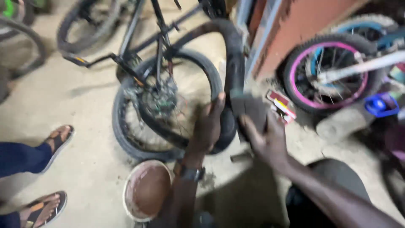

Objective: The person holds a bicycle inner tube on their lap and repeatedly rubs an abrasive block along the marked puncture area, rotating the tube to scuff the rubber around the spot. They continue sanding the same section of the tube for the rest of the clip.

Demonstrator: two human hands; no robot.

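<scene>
My left hand (pixel 207 126) is flat against the tube (pixel 231 55), fingers spread up along it, pressing rather than closing round; my right hand (pixel 263 137) grips a dark patch or pad (pixel 249 110) against that same tube, fingers curled on its edge; blur makes the exact pinch hard to read; tube runs from centre frame up in an arc toward top centre, looped over the bike; I judge it soft, floppy, light, rubber a bit grippy, likely slick if wet; it will sag unless held in two places, so best taken either side of the worked spot, as now; pad looks stiff-ish and small, easy to drop.

Around: wheel (pixel 166 105) with tyre and spokes just behind my left hand, centre frame; bike frame (pixel 135 29) above it, upper centre; bowl (pixel 147 190) of brownish water lower centre, just beside my left forearm, easy to knock; watch (pixel 192 172) on left wrist; another person's sandalled feet (pixel 52 169) lower left, well apart; small pink-rimmed wheel (pixel 329 76) upper right; blue object (pixel 382 104) at right edge; small red-and-yellow packet (pixel 280 105) on floor near my right hand; spokes and frame crowd the tube's upper run.
</scene>
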